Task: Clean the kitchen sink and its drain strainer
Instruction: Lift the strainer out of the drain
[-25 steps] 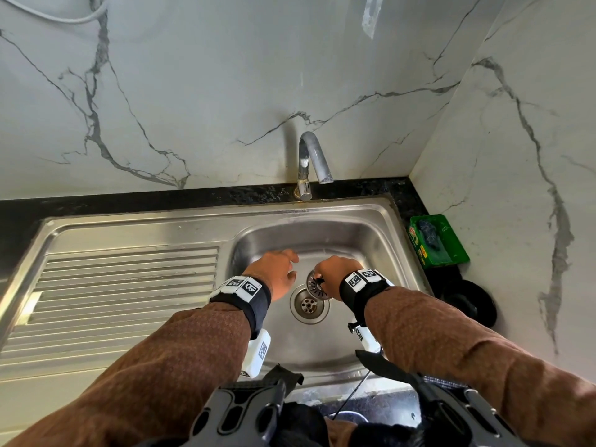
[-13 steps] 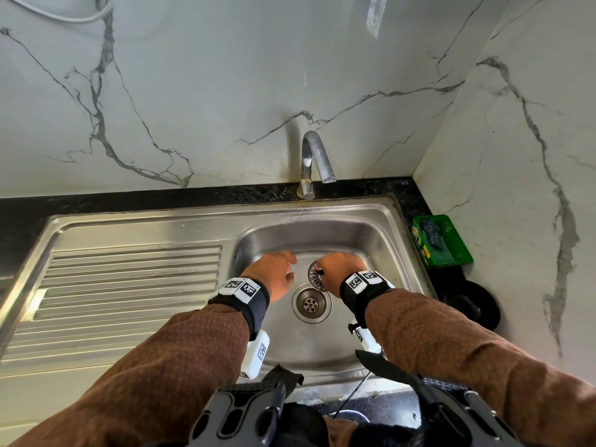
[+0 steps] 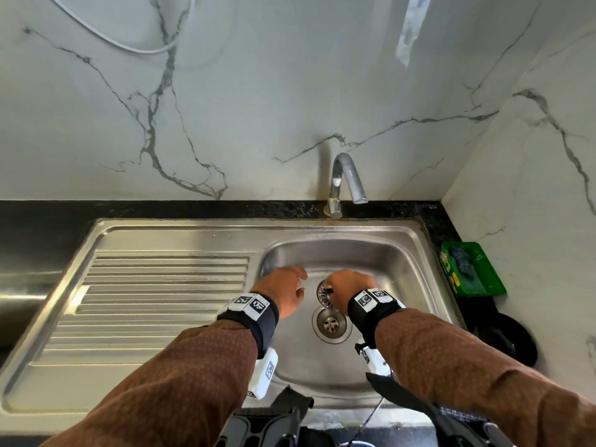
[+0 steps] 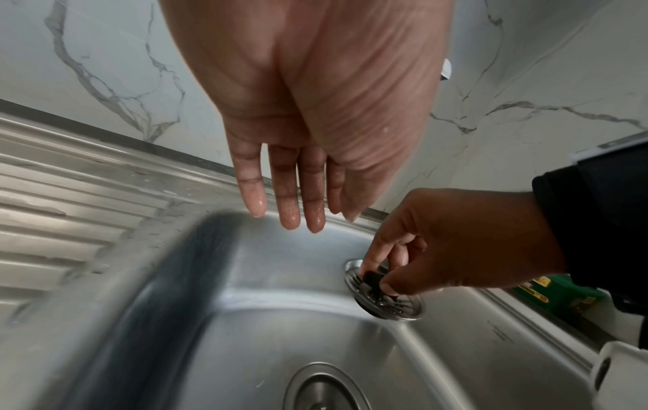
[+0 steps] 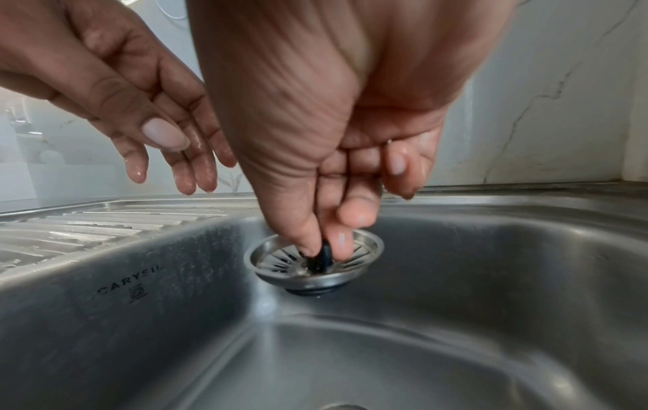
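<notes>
Strainer [image 5: 313, 259] knob pinch clear at right wrist; head view hides fingers [image 5: 342, 241].

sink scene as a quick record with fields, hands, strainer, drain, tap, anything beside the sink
right hand: pinches the black knob of the strainer
strainer: out of the drain, held above the basin floor
left hand: fingers straight and wet, holds nothing, beside the strainer
drain: open, no strainer in it
sink: steel, ribbed drainboard on the left
tap: no water seen running
green box: on the dark counter right of the sink
</notes>
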Tool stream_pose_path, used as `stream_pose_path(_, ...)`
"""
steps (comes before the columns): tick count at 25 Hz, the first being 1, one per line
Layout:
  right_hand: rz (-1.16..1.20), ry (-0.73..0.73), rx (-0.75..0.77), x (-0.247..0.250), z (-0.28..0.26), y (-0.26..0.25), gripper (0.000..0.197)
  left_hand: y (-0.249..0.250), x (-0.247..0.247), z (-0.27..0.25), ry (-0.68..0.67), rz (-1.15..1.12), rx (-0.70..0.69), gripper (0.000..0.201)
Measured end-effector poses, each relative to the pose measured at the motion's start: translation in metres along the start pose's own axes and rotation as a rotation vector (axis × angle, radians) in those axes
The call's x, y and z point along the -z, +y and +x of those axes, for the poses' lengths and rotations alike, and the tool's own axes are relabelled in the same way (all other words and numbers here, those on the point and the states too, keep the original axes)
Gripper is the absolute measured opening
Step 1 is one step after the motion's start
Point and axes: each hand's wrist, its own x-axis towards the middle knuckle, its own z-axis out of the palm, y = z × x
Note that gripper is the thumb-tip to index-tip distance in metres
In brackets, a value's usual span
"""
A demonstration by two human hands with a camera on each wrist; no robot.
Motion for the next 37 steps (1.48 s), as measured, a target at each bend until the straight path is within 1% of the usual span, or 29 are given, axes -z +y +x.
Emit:
stream_pose_path(3,0.064,0.034,0.087,0.012,0.012,-0.031,0.028,-0.024,0.012,-0.011,0.043,0.044,0.033,0.030)
stream_pose_path(5,0.077,0.066,0.158,0.020,0.021,-0.058,0.024,-0.048,0.021,-0.021,0.060,0.066,0.086,0.031)
stream_pose_path(8,0.089,0.100,0.255,0.028,0.035,-0.098,0.027,-0.088,0.036,-0.039,0.089,0.050,0.187,0.035)
stream_pose_path(12,0.096,0.104,0.335,0.035,0.049,-0.150,0.029,-0.137,0.053,-0.058,0.129,0.009,0.292,0.038)
stream_pose_path(16,0.094,0.097,0.378,0.030,0.061,-0.183,0.029,-0.160,0.056,-0.065,0.132,0.005,0.332,0.038)
stream_pose_path(22,0.145,0.085,0.371,0.015,0.075,-0.200,0.025,-0.177,0.054,-0.060,0.120,0.009,0.355,0.036)
stream_pose_path(28,0.235,0.068,0.300,0.015,0.072,-0.191,0.043,-0.181,0.055,-0.053,0.109,0.029,0.345,0.036)
stream_pose_path(33,0.259,0.075,0.287,0.015,0.067,-0.185,0.043,-0.176,0.057,-0.054,0.129,0.035,0.315,0.036)
stream_pose_path(37,0.329,0.094,0.264,0.018,0.058,-0.180,0.042,-0.170,0.060,-0.062,0.155,0.048,0.281,0.044)
